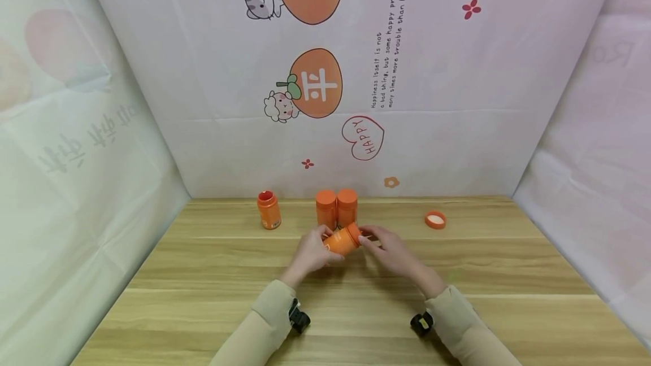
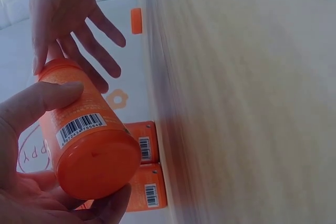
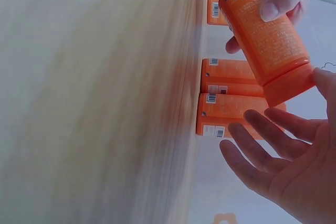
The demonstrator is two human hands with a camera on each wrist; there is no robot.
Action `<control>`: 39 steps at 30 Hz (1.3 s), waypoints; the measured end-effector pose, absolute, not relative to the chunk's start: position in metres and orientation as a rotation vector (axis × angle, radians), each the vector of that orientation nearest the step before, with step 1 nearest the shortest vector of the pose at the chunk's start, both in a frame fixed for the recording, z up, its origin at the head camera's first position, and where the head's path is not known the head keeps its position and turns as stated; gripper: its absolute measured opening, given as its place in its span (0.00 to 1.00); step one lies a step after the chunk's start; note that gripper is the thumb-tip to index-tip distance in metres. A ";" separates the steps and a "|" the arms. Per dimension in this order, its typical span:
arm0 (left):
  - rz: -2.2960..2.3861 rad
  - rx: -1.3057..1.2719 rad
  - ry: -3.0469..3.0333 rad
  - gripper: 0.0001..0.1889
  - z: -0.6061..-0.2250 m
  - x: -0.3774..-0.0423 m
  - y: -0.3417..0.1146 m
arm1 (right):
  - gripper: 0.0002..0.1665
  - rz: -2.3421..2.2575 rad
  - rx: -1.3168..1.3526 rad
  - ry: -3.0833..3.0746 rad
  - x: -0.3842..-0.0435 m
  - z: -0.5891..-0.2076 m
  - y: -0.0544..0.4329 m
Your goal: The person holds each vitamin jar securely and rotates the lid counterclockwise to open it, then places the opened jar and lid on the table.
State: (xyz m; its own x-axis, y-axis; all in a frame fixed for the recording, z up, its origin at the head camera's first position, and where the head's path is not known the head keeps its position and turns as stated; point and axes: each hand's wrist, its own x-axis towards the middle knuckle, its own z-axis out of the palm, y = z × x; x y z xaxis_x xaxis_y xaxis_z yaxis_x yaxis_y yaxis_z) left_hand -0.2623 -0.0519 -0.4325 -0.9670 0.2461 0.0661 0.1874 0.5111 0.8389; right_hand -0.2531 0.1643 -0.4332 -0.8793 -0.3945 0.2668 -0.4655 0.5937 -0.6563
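My left hand (image 1: 312,250) grips an orange bottle (image 1: 342,242) around its body, thumb across the label side. The bottle is held tilted over the table, its barcode and base toward the camera in the left wrist view. On its upper end sits an orange cap (image 3: 289,85). My right hand (image 1: 391,250) has its thumb and index finger at the cap's edge, one on each side. The other fingers (image 3: 257,150) of that hand are spread loosely away from the bottle.
Behind the hands, two capped orange bottles (image 1: 326,208) stand side by side. An uncapped orange bottle (image 1: 269,212) stands at the back left. A loose orange cap (image 1: 435,220) lies on the wooden table (image 1: 508,287) at the back right. A printed white cloth (image 1: 447,100) hangs behind the table.
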 end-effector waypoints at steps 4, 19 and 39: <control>1.470 0.396 2.658 0.25 -0.431 -0.259 -0.051 | 0.30 1.194 0.731 -2.726 -0.253 -0.433 0.162; 1.374 0.504 2.717 0.25 -0.428 -0.250 -0.047 | 0.25 1.283 0.636 -2.736 -0.252 -0.430 0.153; 1.261 0.620 2.782 0.25 -0.424 -0.244 -0.042 | 0.21 1.277 0.463 -2.770 -0.246 -0.425 0.149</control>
